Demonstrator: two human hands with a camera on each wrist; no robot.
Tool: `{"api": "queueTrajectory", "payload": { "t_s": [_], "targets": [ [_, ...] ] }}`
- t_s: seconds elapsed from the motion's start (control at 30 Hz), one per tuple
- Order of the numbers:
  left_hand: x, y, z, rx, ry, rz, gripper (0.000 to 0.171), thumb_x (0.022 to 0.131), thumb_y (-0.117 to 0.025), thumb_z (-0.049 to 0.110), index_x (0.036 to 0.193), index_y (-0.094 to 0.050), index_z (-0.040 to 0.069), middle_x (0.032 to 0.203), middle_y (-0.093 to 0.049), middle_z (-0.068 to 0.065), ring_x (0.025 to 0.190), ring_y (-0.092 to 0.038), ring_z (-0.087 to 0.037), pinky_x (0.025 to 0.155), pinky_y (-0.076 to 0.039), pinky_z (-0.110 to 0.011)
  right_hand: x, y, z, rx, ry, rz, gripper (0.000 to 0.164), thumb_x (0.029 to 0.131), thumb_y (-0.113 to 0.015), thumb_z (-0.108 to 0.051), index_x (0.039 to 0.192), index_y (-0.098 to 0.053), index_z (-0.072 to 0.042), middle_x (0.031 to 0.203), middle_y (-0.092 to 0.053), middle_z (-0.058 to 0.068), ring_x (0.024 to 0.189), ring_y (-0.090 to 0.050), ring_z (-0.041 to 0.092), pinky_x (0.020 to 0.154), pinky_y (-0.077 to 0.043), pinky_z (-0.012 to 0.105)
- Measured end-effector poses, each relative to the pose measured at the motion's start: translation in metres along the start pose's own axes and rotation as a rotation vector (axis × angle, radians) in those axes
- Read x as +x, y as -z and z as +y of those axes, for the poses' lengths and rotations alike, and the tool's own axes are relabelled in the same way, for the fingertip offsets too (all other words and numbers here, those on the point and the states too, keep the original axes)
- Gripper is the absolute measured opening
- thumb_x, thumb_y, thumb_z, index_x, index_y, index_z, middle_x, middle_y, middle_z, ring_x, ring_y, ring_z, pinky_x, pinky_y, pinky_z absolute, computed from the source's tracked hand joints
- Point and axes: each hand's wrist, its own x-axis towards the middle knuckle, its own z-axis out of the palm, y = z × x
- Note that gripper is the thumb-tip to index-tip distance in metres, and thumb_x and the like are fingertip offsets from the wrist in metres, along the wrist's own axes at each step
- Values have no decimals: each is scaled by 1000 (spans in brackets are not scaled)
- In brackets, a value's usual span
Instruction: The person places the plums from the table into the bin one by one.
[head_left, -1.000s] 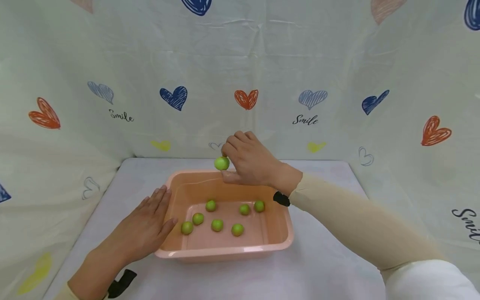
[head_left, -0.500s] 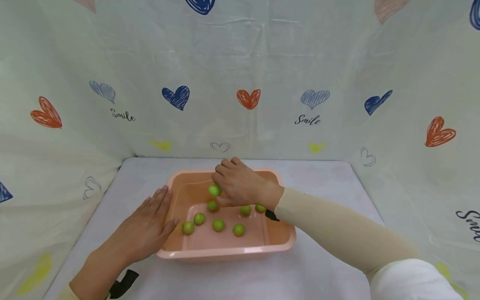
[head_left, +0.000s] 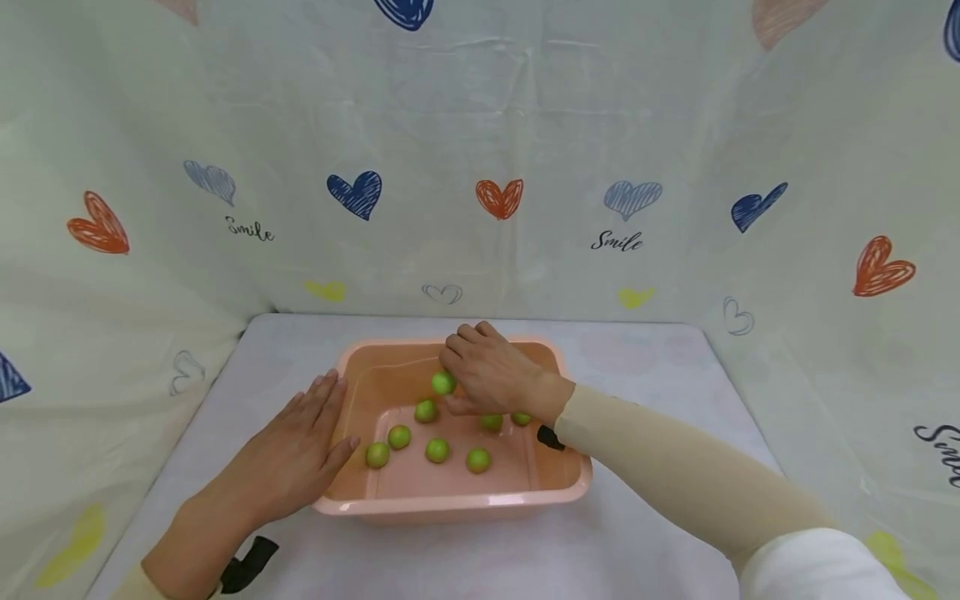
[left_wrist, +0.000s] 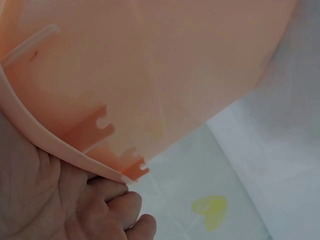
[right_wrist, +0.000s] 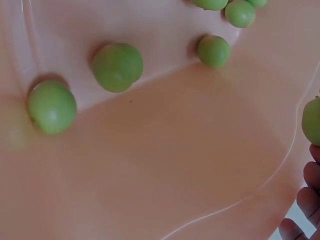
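A peach-coloured plastic basin (head_left: 450, 502) stands on the table, with several small round green fruits (head_left: 437, 451) lying on its floor. My right hand (head_left: 495, 371) is over the back part of the basin and pinches one green fruit (head_left: 444, 383) between thumb and fingers. In the right wrist view, that held fruit (right_wrist: 312, 121) shows at the right edge, above the basin's inner wall. My left hand (head_left: 292, 450) rests against the basin's left rim, its fingers fairly straight. The left wrist view has the palm (left_wrist: 65, 200) touching the outside of the rim.
A pale cloth covers the table (head_left: 637, 533). Behind and at both sides hangs a light curtain (head_left: 555, 125) printed with hearts and the word "Smile". My right forearm passes over the basin's right side and partly covers two fruits.
My right hand has come down with the green fruit from above the back rim into the basin, then shifted slightly right. My left hand stays at the rim.
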Motion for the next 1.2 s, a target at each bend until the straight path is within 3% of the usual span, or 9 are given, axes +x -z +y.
{"api": "queueTrajectory", "payload": {
  "t_s": [0.47, 0.67, 0.93, 1.2],
  "targets": [
    [3, 2, 1, -25, 31, -41, 85, 108, -55, 46, 163, -23, -10, 171, -22, -30, 158, -25, -48, 125, -28, -64, -1, 1, 2, 17, -15, -28, 38, 97, -62, -56, 100, -58, -18, 94, -52, -3, 90, -43, 20, 85, -39, 35],
    [3, 1, 0, -16, 17, -23, 84, 108, -56, 44, 161, -25, -12, 170, -23, -31, 157, -27, -49, 124, -30, -64, -2, 1, 1, 38, -25, -22, 46, 94, -64, -60, 109, -63, -16, 99, -57, -1, 93, -46, 20, 86, -41, 36],
    [3, 1, 0, -8, 10, -16, 83, 108, -55, 45, 161, -26, -12, 170, -24, -32, 156, -29, -49, 123, -32, -64, -2, 5, 5, 48, -52, 36, 41, 95, -68, -53, 108, -64, -14, 99, -58, 1, 91, -48, 22, 83, -41, 38],
    [3, 0, -1, -7, 8, -17, 85, 108, -55, 46, 161, -25, -13, 170, -23, -32, 156, -28, -49, 123, -31, -65, -6, 38, 29, 93, -156, 157, 29, 96, -71, -35, 109, -66, -10, 103, -63, 4, 96, -53, 25, 83, -43, 40]
  ]
}}
